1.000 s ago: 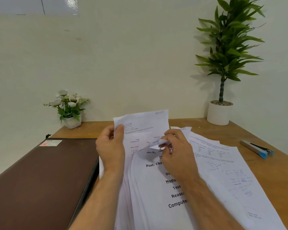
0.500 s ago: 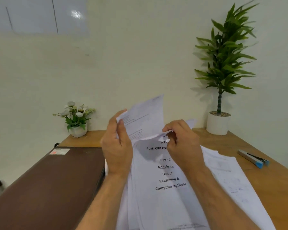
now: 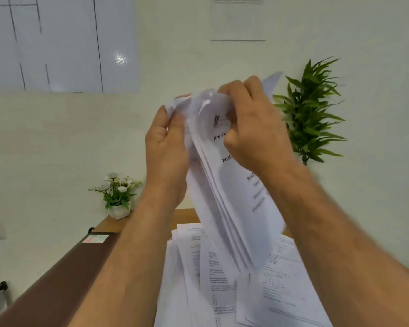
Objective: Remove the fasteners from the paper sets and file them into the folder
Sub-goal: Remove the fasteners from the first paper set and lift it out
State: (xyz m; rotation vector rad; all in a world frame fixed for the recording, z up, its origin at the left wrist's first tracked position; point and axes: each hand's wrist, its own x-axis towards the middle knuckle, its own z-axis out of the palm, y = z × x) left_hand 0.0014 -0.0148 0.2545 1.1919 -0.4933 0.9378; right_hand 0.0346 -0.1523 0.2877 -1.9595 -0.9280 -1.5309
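left grip: left hand curled round the left edge of the paper set, thumb on the front
right grip: right hand pinching the crumpled top corner of that set
paper set: way higher than half a second ago, now up in front of the wall, bottom edge hanging over the loose sheets
loose sheets: spread on the worktop, right under the set
folder: brown, flat, left of the sheets, same spot as before
small flower pot: behind the folder
tall plant: right of the raised set
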